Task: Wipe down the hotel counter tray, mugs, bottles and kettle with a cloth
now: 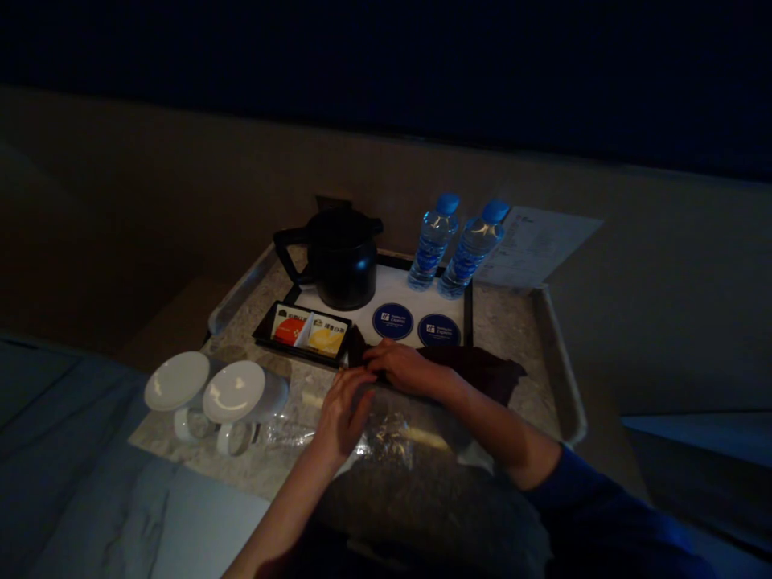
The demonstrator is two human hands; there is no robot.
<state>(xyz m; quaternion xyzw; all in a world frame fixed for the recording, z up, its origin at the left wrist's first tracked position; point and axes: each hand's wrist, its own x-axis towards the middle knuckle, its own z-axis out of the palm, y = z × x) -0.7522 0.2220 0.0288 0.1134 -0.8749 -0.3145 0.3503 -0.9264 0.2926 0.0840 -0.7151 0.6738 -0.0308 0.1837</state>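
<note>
A dark cloth (482, 368) lies bunched along the front of the tray, over the stone-patterned tabletop. My right hand (401, 366) reaches across from the right, its bent fingers gripping the cloth's left part. Close beside it, my left hand (342, 408) rests palm down, with fingers stretched and thumb apart; its fingertips meet the right hand's at the cloth. Clear crinkled plastic (386, 438) lies below both hands. Just left of the cloth is a small black holder (295, 351) with a red sachet (289, 328) and a yellow sachet (326, 338).
A black kettle (343, 261) stands on the black-edged tray (469, 310), with two water bottles (431, 245) and two round blue coasters (392, 321). White mugs (193, 422) with white discs on top stand at the left. A paper sheet (536, 241) leans behind. The counter (564, 378) has a raised rim.
</note>
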